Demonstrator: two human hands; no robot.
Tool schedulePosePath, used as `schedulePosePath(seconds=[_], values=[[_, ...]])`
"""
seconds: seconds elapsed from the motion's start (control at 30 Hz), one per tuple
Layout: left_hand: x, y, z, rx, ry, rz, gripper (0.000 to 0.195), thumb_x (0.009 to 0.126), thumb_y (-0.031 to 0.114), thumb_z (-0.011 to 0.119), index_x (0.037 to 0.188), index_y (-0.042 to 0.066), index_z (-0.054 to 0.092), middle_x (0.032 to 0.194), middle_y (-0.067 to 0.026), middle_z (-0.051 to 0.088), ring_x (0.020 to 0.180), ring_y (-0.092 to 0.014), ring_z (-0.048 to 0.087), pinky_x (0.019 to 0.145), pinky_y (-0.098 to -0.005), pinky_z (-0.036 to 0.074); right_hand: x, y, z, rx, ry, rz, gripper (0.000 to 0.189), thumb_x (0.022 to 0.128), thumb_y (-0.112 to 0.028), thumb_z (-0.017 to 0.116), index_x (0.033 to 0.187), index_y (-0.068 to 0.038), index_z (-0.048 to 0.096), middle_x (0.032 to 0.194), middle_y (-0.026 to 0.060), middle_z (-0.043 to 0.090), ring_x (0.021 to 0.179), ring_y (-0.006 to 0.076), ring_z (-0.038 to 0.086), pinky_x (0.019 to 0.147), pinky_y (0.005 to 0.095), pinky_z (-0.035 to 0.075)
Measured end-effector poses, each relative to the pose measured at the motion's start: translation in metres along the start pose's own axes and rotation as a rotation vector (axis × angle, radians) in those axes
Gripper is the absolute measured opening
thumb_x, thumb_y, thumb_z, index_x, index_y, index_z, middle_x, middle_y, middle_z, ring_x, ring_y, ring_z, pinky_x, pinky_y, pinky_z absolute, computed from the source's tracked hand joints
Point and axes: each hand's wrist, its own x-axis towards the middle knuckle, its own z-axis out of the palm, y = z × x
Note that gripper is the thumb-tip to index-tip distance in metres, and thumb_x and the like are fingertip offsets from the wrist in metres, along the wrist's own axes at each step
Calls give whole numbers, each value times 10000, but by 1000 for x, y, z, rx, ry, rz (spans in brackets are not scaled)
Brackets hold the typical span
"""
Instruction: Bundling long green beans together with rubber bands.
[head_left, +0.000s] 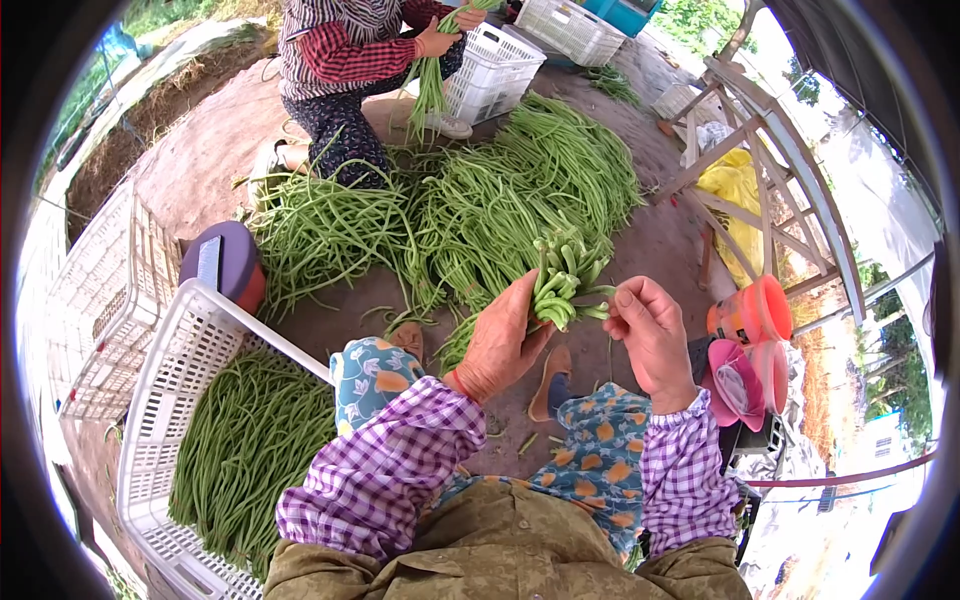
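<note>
A bundle of long green beans (564, 281) is gripped in my left hand (501, 337), with its cut ends bunched together and facing me. My right hand (651, 330) is beside it, thumb and forefinger pinched on the end of a single bean (600, 291) that sticks out to the right. Just beyond my hands, a large heap of long beans (517, 187) lies on the ground. To my left stands a white plastic crate (161, 420) holding many more long beans (247, 450) laid lengthwise.
Another person (337, 82) sits across the heap, holding a bean bunch. White crates (97, 300) (499, 71) stand left and behind. A purple-topped stool (229, 259) is by my crate. At right are orange buckets (754, 311), a pink hat (731, 375) and a wooden frame (757, 165).
</note>
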Motion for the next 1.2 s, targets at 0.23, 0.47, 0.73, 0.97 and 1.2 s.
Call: schedulePosePath(seconds=[0.23,0.47,0.73,0.97,1.2], values=[[-1,6,-5,-398,77,-258,374,904,131,632,1171,1,405,1017,-101,605,920,-155,587,788,-300,487,-11,29,22,-113,-44,-10,678,790,-133,746,1355,-29,387,1163,107,566,1069,215,560,922,332,449],[-10,43,-6,-711,331,-325,520,937,182,575,1338,5,296,1190,-99,500,1135,-171,454,993,-316,365,-12,87,78,-513,-65,-336,920,694,-164,816,1417,-23,264,1321,200,469,1191,332,512,970,409,430],[-28,83,-101,-449,239,-166,808,847,275,671,1421,-29,191,1343,-178,404,1252,-287,398,1064,-396,313,31,77,92,0,-242,-231,718,803,-119,717,1391,-23,315,1264,151,507,1116,255,553,900,366,476],[-35,143,-207,32,193,331,723,716,434,723,1241,43,417,1254,-154,442,1261,-388,353,1098,-499,273,49,-20,163,76,-883,-219,533,839,-145,656,1302,-11,429,1199,141,552,1045,223,583,854,337,499],[-67,179,-223,-722,217,235,760,743,119,755,1372,31,336,1310,-64,446,1199,-130,445,1015,-298,384,57,-41,219,-2,-1488,-63,500,847,-287,663,1206,31,522,1102,142,610,1001,230,612,840,356,509]])
